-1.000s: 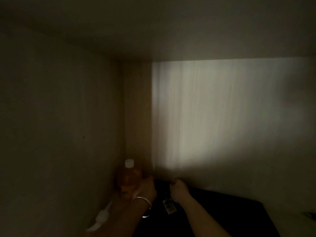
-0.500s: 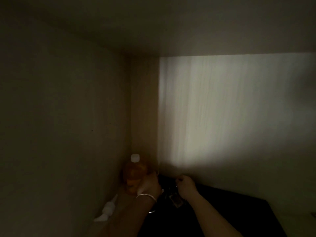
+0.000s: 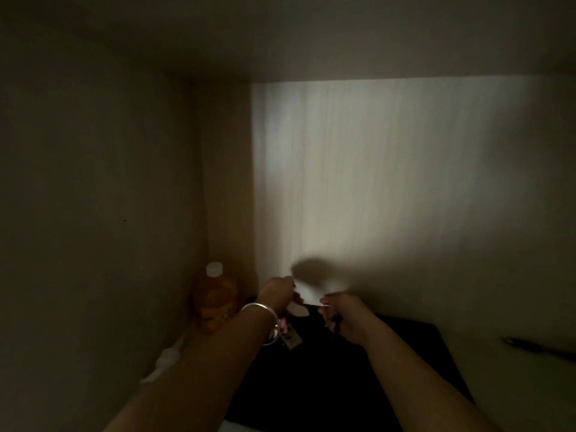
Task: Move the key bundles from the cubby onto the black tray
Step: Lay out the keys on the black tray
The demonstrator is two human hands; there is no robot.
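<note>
Keys over the black tray (image 3: 358,394), dim light.
Left hand (image 3: 277,294) pinches a tagged key bundle (image 3: 288,335) dangling straight down above the tray; right hand (image 3: 346,319) curled shut, contents unclear.

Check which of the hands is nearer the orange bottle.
Left. The left hand sits just right of the orange bottle, near its shoulder; the right hand is farther right, over the black tray.
</note>
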